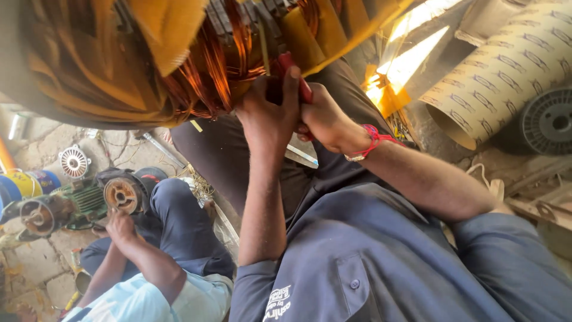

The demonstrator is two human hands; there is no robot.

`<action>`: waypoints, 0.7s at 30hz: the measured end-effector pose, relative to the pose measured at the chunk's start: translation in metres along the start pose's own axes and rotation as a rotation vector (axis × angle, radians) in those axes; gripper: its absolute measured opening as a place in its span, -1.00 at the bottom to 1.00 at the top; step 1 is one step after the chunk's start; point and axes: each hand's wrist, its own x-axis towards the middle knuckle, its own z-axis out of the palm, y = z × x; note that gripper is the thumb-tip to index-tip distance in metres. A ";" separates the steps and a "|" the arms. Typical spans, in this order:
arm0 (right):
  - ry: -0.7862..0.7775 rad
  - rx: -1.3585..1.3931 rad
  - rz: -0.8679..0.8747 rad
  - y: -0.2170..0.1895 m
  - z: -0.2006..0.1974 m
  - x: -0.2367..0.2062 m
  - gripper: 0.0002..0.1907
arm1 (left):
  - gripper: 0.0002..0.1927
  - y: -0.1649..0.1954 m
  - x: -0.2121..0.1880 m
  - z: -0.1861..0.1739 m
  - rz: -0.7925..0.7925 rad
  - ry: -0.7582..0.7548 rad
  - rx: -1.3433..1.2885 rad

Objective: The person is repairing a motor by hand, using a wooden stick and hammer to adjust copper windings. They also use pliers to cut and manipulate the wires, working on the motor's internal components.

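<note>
At far left, blue and yellow round cans stand on a rough stone floor, beside a small green motor with open end housings. A co-worker's hand rests just below that motor, the sleeve pale blue. Above, filling the upper left, hangs a large motor stator with copper windings and yellow insulating sheets. The person's left hand is pressed against the windings, fingers closed around a red-handled tool. The right hand, with a red thread band at the wrist, also grips that tool from the side. At right, a big roll of pale printed paper lies against a grey plastic spool, sunlight striking the ground behind.
</note>
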 end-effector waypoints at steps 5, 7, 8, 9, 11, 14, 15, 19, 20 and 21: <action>0.096 -0.331 -0.126 -0.006 0.005 -0.003 -0.84 | -0.60 -0.004 0.002 0.006 -0.077 -0.080 -0.261; 0.162 -0.392 -0.108 -0.006 0.006 -0.003 -0.83 | -0.62 -0.009 0.006 0.009 -0.082 -0.081 -0.305; 0.174 -0.408 -0.117 -0.006 0.007 -0.003 -0.82 | -0.62 -0.013 0.009 0.011 -0.039 -0.041 -0.249; 0.184 -0.423 -0.123 -0.005 0.007 -0.004 -0.80 | -0.63 -0.017 0.010 0.014 0.000 0.000 -0.191; 0.171 -0.459 -0.184 -0.002 0.006 -0.005 -0.78 | -0.64 -0.026 0.009 0.020 0.036 0.049 -0.141; 0.179 -0.584 -0.270 -0.002 0.002 -0.006 -0.79 | -0.65 -0.037 0.008 0.028 0.052 0.071 -0.193; 0.224 -0.666 -0.231 -0.004 -0.001 -0.007 -0.82 | -0.65 -0.039 0.008 0.029 0.061 0.078 -0.222; 0.183 -1.088 -0.564 -0.021 -0.011 -0.009 -0.87 | -0.65 -0.038 0.011 0.037 0.006 0.032 -0.590; 0.232 -1.134 -0.444 -0.026 -0.012 -0.010 -0.86 | -0.65 -0.036 0.009 0.039 -0.037 0.010 -0.642; 0.282 -1.179 -0.328 -0.032 -0.013 -0.010 -0.84 | -0.65 -0.033 0.010 0.042 -0.074 -0.010 -0.696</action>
